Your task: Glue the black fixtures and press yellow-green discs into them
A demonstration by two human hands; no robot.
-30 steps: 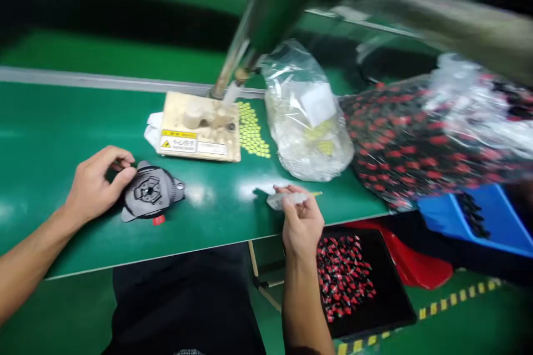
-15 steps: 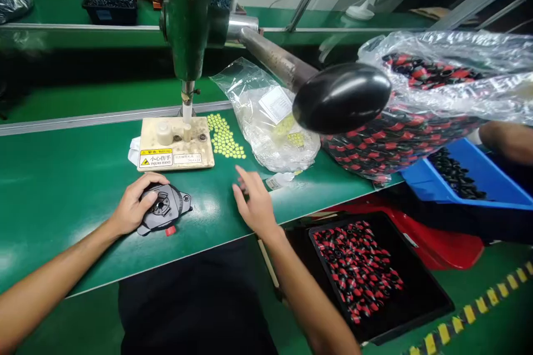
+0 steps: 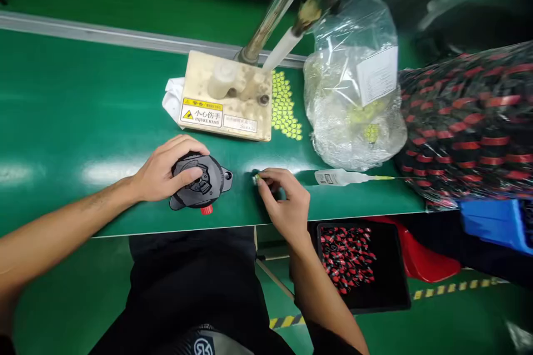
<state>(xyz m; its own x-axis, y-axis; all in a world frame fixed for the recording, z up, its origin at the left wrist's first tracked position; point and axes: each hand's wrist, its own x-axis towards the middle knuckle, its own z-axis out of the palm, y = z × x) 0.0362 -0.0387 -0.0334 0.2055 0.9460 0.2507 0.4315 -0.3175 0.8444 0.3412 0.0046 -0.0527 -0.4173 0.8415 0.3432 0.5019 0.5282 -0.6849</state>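
Observation:
My left hand [image 3: 166, 172] is closed around a grey and black round device [image 3: 199, 188], its thumb across the slotted centre. The device lies on the green table, with a lug on its right side and a red knob [image 3: 207, 209] at its lower edge. To its right, my right hand [image 3: 287, 194] pinches a small pale yellow-green piece [image 3: 255, 177] just above the table; its exact shape is too small to make out. A white squeeze bottle [image 3: 341, 177] with a thin yellow tip lies right of that hand.
Behind the hands stands a press base plate [image 3: 245, 127] with a warning label. Yellow-green discs [image 3: 286, 108] lie beside it. A clear plastic bag [image 3: 353, 138] and a large bag of black-and-red parts [image 3: 470, 133] stand right. Below the table edge is a black tray [image 3: 389, 266].
My view has swung down and to the right. My right hand, fingers apart before, now pinches a small piece near the device. My left hand stays on the device.

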